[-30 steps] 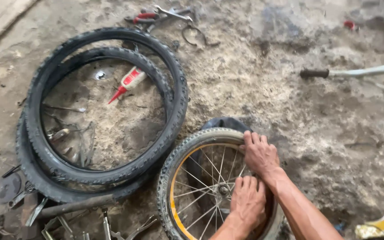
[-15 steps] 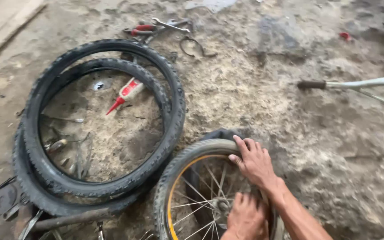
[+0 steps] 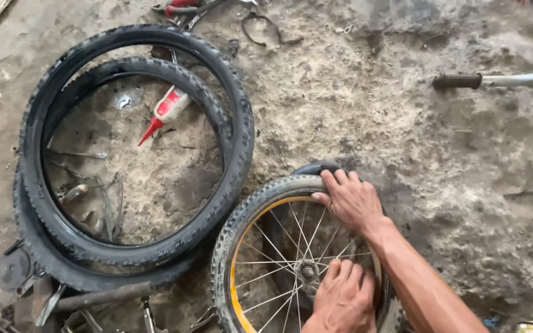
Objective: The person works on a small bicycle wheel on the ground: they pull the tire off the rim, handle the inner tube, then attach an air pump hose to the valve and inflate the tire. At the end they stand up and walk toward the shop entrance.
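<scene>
Two hands work a small spoked wheel (image 3: 260, 246) at lower centre: right hand (image 3: 351, 200) spread flat, fingers curled over its upper tyre edge; left hand (image 3: 340, 299) splayed on the spokes, apparently gripping nothing.

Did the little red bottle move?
No. The red bottle still lies inside the black tyres, near their top edge, just as before.
</scene>
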